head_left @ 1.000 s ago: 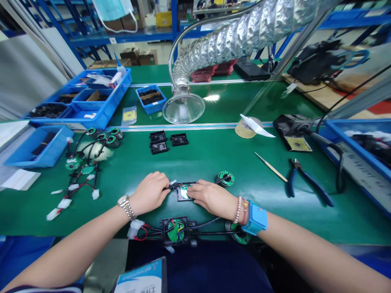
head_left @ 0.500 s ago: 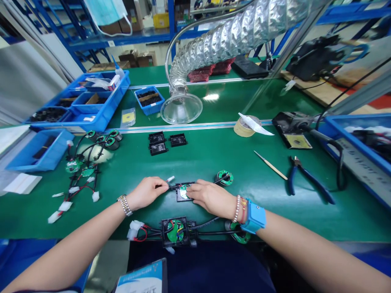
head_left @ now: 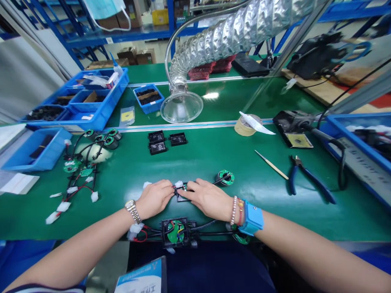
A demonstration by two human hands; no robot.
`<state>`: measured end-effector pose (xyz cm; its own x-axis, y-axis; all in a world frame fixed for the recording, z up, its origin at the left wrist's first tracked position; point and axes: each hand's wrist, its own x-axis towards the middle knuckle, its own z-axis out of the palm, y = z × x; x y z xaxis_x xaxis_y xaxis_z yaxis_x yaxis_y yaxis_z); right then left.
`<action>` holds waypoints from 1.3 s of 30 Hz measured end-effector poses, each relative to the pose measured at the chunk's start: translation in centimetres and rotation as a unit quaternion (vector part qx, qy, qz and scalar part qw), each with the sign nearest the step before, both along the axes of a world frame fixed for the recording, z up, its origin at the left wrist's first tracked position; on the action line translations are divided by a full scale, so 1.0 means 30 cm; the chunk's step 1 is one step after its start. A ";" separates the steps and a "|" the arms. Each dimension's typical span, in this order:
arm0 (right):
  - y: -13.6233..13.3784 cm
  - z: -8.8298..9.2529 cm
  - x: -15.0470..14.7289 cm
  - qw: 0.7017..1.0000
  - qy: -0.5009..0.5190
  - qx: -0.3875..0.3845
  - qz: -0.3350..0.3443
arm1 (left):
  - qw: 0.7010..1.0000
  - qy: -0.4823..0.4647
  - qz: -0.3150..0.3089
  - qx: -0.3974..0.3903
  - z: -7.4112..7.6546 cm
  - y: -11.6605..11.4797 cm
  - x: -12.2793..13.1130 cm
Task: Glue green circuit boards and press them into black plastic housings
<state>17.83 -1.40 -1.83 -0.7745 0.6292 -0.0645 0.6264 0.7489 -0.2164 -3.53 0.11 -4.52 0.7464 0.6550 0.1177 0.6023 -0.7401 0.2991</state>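
Head view. Looking down on a smooth green desk (head_left: pixel 207 158). Lying flat between and partly under the fingers of both hands: small black rectangular plastic case (head_left: pixel 183 199), mostly covered. On the left hand (head_left: pixel 155 199), thumb and fingers drawn together at the case's left end, beside a thin red wire; cannot tell whether pinching, contact hidden. On the right hand (head_left: pixel 214 200), fingers slightly spread and laid across the case from the right, index stretched toward the left fingertips; cannot tell about any grip underneath.

Just ahead of the fingertips, between the hands: whitish plastic connector (head_left: pixel 179 184). Right of the right fingers: round green circuit board (head_left: pixel 226 177) on a black cable.

Bodyward of the fingers: open black plastic housing (head_left: pixel 165 239), with round green board and coloured wires (head_left: pixel 176 232) inside. Well ahead of the fingers: three shallow black rectangular trays (head_left: pixel 178 139); beyond, clear funnel (head_left: pixel 181 110) on a silver ribbed duct (head_left: pixel 214 49). Well left: tangle of black cables and green boards (head_left: pixel 87 170). Well right: pointed tool with pale handle (head_left: pixel 275 167), then blue-handled pliers (head_left: pixel 317 184).
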 end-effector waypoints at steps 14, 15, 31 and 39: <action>0.010 0.021 -0.021 0.998 -0.034 -0.044 -0.033 | 0.993 -0.041 0.052 -0.095 -0.014 0.007 -0.001; 0.017 0.030 -0.007 0.998 -0.024 -0.053 -0.024 | 0.992 -0.039 0.054 -0.103 -0.009 0.007 -0.002; -0.060 0.074 0.374 0.981 0.140 -0.060 -0.122 | 0.996 -0.048 -0.023 -0.078 0.198 -0.026 0.035; -0.227 0.105 0.378 0.982 0.066 -0.130 -0.117 | 0.993 0.025 -0.076 -0.083 0.238 -0.229 0.018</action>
<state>29.19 -8.21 1.31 -0.6233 0.7665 -0.1547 0.7283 0.4970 -0.4718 -2.98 -6.75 2.64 0.8399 0.5423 -0.0218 0.5050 -0.7661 0.3977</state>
